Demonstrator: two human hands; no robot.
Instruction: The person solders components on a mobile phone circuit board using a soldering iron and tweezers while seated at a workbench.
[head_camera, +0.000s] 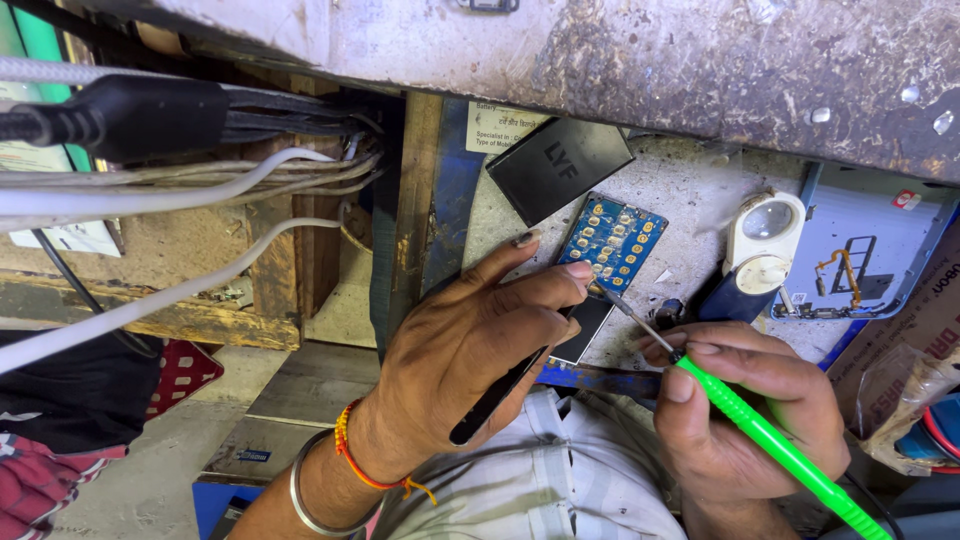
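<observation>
Several cables (160, 185), white and grey, run across the far left, beside a thick black plug (130, 115) and a bundle of dark wires. Below them: a rough wooden frame (270, 270), worn and chipped, with red patterned cloth (180, 372) underneath at the lower left.

Left hand (470, 350): wrist carries a metal bangle (305, 500) and an orange thread band (355, 455). Fingers curled together, tips pressed on the lower edge of a blue circuit board (612, 240); a slim black tool (500, 390) is clamped under the palm and fingers, slanting down toward the wrist.

Blue circuit board: rows of gold round contacts, lying tilted on a pale, scuffed bench top (690, 190), at centre of view. It sits over a dark phone body (585, 330) whose lower part shows beneath the left fingers. Black flat battery (558, 165) lies just beside the board, up and to the left, touching or nearly touching its corner.

Right hand (745, 410): thumb and fingers pinched shut around a green-handled soldering iron (770, 440), held like a pen. Its thin metal tip (620, 305) reaches left and meets the lower edge of the board, next to the left fingertips.

White and navy magnifier (760, 250) stands on the bench to the right of the board. Farther right: a grey-blue phone back shell (870, 235) with a small orange flex strip inside, then a brown cardboard box (920, 320) at the edge.
</observation>
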